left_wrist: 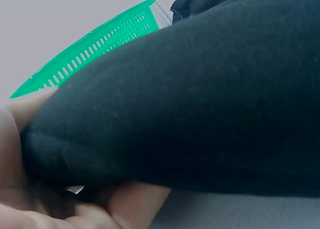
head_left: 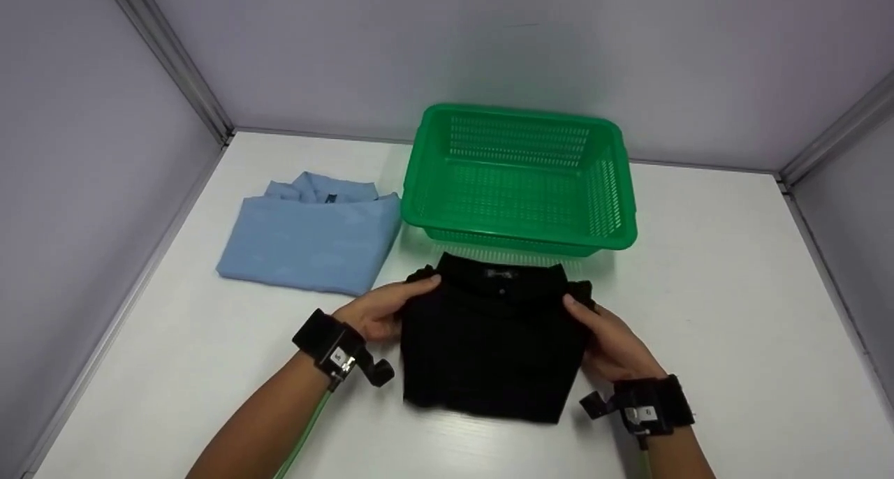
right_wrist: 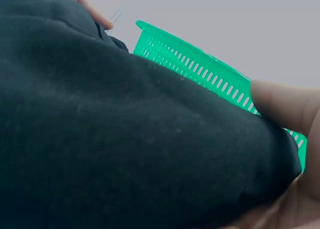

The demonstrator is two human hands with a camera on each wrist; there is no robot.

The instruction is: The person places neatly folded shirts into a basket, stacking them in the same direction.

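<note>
A folded black shirt (head_left: 492,346), collar toward the basket, is held at both sides between two hands. The left hand (head_left: 383,308) grips its left edge, thumb on top near the collar and fingers underneath. On the opposite edge the right hand (head_left: 614,339) grips in the same way, its thumb lying beside the collar. Both wrist views show the black cloth (left_wrist: 175,99) bulging between thumb and fingers, with the fingers partly hidden beneath it. Just beyond the collar stands a green plastic basket (head_left: 517,238) with slotted walls; nothing lies in it.
A folded light blue shirt (head_left: 307,245) lies left of the basket on the white table (head_left: 726,290). Grey-white panels (head_left: 524,53) enclose the table at the back and sides. A green cable (head_left: 304,433) runs along the left forearm.
</note>
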